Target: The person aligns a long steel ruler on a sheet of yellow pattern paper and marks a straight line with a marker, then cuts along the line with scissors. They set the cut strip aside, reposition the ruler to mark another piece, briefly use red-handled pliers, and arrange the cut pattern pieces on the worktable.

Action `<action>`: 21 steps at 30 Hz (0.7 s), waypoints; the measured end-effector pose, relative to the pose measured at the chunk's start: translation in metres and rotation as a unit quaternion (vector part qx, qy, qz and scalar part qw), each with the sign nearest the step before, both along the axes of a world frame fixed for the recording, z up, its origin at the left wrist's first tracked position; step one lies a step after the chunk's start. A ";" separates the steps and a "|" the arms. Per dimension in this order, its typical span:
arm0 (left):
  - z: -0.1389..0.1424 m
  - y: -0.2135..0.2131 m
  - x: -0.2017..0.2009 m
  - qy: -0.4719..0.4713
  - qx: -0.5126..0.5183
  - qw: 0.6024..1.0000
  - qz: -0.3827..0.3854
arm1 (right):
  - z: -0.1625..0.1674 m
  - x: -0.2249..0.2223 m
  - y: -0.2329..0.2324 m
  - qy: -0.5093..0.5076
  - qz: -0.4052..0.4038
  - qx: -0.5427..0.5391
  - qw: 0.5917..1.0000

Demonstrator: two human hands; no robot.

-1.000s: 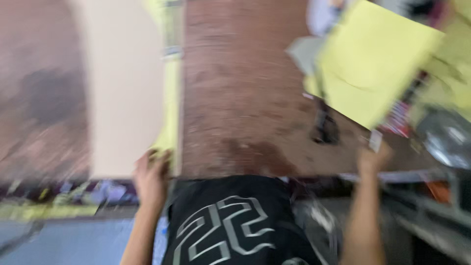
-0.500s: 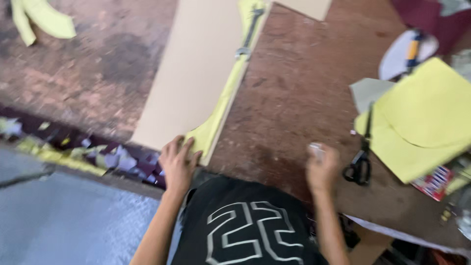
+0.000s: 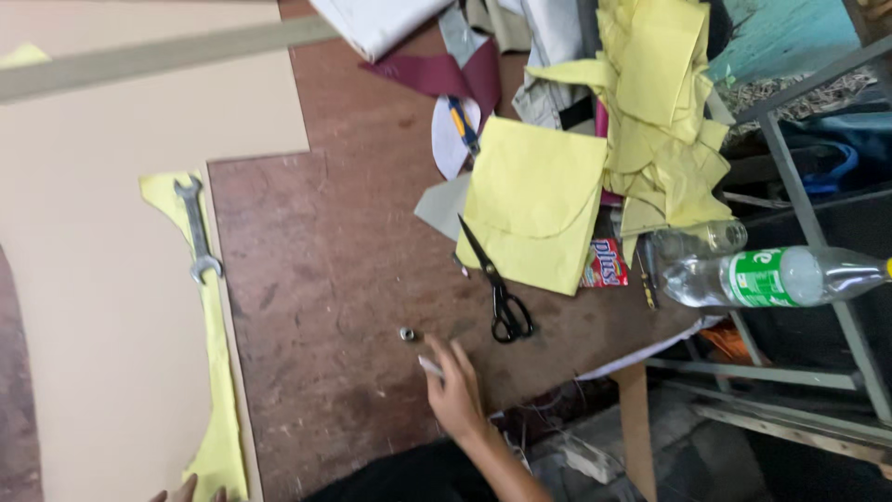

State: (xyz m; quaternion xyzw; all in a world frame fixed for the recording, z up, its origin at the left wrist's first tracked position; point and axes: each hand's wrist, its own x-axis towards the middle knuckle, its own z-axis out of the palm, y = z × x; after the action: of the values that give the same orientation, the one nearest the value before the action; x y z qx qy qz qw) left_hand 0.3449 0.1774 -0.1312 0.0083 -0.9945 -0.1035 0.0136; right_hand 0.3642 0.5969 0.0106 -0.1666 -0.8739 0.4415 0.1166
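R hand (image 3: pixel 457 395): fingers pinch small white stick (image 3: pixel 430 367), prob. chalk. Metal nut (image 3: pixel 407 334) just beyond fingertips, scissors (image 3: pixel 497 288) near, to their right. L hand (image 3: pixel 186 491): only fingertips show, on yellow strip (image 3: pixel 218 372); grip can't tell. Step looks like marking prep; next move needs steady tip on surface (image 3: pixel 325 279).

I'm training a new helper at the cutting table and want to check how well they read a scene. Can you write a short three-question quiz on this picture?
1. True or false: the wrench lies on the yellow strip at the edge of the beige sheet.
2. What is the right hand holding? A) a small white stick, B) the black scissors, C) the plastic bottle.
3. Fill in: the little metal nut sits on the brown table, just to the ___ of the scissors' handles in the picture.

Key
1. True.
2. A; the scissors lie apart from the hand, on the table.
3. Left.

Only the fingertips of the left hand show, at the strip's near end.
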 end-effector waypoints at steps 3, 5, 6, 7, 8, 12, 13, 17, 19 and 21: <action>0.000 0.005 -0.022 0.008 0.008 0.999 -0.038 | -0.001 0.016 -0.010 -0.011 -0.011 0.045 0.999; 0.005 0.018 -0.037 0.035 0.031 0.995 -0.088 | 0.001 0.020 -0.016 -0.033 -0.011 0.021 0.999; 0.012 0.029 -0.043 0.053 0.047 0.991 -0.117 | 0.002 0.020 -0.018 -0.043 -0.009 0.009 0.999; 0.019 0.043 -0.048 0.072 0.078 0.982 -0.155 | 0.004 0.017 -0.019 -0.040 -0.003 -0.002 0.999; 0.027 0.059 -0.049 0.087 0.112 0.971 -0.192 | 0.006 0.012 -0.019 -0.036 0.005 -0.014 0.999; 0.061 0.136 -0.039 0.075 0.268 0.937 -0.213 | 0.015 -0.016 -0.010 -0.013 0.016 -0.036 0.999; 0.067 0.148 -0.041 0.052 0.204 0.948 -0.240 | 0.017 -0.023 -0.005 0.016 0.017 -0.044 0.999; 0.077 0.165 -0.037 0.022 0.058 0.954 -0.292 | 0.022 -0.040 0.015 0.117 0.009 0.021 0.993; 0.068 0.166 -0.035 0.026 0.078 0.956 -0.283 | 0.025 -0.033 0.027 0.107 -0.025 0.044 0.993; 0.051 0.172 -0.031 0.028 0.122 0.968 -0.218 | 0.024 -0.033 0.042 0.070 -0.042 -0.005 0.997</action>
State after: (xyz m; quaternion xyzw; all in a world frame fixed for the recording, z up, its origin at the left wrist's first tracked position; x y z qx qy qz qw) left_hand 0.3139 0.3495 -0.0798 -0.2105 -0.9513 -0.2246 0.0175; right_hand 0.3312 0.6385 0.0347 -0.1725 -0.8537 0.4511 0.1948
